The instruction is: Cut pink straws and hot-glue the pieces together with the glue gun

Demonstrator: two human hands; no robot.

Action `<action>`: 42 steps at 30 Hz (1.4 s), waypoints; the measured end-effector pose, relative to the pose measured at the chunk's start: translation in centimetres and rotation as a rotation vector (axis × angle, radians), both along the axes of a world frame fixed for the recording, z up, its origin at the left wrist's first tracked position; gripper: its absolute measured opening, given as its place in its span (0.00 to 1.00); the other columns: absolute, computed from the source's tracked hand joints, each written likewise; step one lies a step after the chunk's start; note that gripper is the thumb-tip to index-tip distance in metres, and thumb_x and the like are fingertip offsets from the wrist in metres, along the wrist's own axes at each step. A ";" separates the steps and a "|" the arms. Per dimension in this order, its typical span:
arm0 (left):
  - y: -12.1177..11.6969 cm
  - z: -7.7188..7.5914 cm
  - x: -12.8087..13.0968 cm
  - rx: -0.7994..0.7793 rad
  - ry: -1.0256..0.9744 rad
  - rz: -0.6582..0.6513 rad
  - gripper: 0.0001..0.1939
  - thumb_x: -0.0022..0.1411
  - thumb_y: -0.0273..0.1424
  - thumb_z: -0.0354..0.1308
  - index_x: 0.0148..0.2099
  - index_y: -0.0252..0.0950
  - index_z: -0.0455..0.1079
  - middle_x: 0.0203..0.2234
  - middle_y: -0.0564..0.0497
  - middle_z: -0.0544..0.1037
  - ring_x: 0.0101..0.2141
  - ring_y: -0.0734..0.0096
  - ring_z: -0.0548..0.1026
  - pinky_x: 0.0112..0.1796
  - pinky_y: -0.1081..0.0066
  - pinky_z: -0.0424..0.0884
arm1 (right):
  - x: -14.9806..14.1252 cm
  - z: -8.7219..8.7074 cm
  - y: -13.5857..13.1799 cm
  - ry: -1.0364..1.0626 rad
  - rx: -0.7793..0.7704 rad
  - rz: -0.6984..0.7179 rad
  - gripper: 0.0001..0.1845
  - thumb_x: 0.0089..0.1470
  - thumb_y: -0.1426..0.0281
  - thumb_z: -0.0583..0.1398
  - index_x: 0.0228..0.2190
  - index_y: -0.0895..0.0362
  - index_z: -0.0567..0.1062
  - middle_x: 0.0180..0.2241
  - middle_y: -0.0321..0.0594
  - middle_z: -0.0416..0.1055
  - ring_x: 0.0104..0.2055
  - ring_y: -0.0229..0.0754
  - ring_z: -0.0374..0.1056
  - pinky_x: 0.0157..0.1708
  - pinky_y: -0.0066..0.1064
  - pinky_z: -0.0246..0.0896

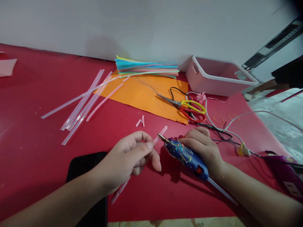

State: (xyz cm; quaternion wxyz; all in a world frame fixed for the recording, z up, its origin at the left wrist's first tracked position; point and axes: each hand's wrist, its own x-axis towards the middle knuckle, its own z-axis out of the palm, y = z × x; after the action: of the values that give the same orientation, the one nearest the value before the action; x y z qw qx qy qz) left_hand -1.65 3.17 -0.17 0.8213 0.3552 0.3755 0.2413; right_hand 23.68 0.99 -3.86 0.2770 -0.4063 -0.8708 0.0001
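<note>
My left hand (134, 154) pinches a thin pale pink stick (162, 132), whose upper end sticks out past my fingertips and whose lower end shows below my palm. My right hand (201, 148) is wrapped around a blue hot glue gun (189, 159) smeared with dried glue. The metal nozzle (163, 137) meets or nearly meets the stick's upper part; I cannot tell which. A clear glue stick (222, 190) protrudes from the gun's rear. A few short pink cut pieces (142, 121) lie just beyond my left hand.
Clear glue sticks (82, 108) lie at left. Coloured fuzzy stems (146, 67) rest on orange paper (132, 91), with scissors (187, 107) nearby. A pink bin (213, 78), tangled cords (220, 132), and a purple power strip (284, 176) are at right. A black phone (82, 167) lies under my left forearm.
</note>
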 end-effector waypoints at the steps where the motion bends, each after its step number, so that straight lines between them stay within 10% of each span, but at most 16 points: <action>1: 0.0 0.0 0.0 0.003 0.002 0.004 0.08 0.69 0.30 0.51 0.35 0.38 0.60 0.18 0.56 0.77 0.16 0.84 0.49 0.17 0.83 0.45 | 0.0 0.0 0.0 0.009 0.007 -0.005 0.09 0.68 0.67 0.52 0.39 0.54 0.71 0.27 0.35 0.69 0.31 0.39 0.66 0.41 0.39 0.54; 21: -0.7 0.4 -0.1 0.294 0.167 0.018 0.08 0.68 0.31 0.52 0.34 0.39 0.61 0.19 0.57 0.80 0.14 0.82 0.59 0.21 0.74 0.53 | -0.3 0.4 -0.4 0.029 -0.042 0.041 0.10 0.67 0.67 0.53 0.38 0.54 0.73 0.26 0.35 0.69 0.30 0.37 0.65 0.40 0.37 0.53; 42: -0.6 0.4 -0.2 0.208 0.058 -0.025 0.08 0.68 0.33 0.53 0.35 0.40 0.60 0.18 0.56 0.78 0.15 0.82 0.52 0.18 0.77 0.47 | -0.2 0.2 -0.4 0.007 -0.003 0.035 0.09 0.67 0.67 0.52 0.37 0.54 0.71 0.26 0.35 0.68 0.30 0.38 0.64 0.40 0.38 0.53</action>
State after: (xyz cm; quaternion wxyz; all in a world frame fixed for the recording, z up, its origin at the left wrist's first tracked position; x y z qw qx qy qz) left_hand -1.87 2.61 0.27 0.7717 0.4499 0.3678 0.2584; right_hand 23.50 0.57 -3.63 0.2793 -0.3915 -0.8767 0.0076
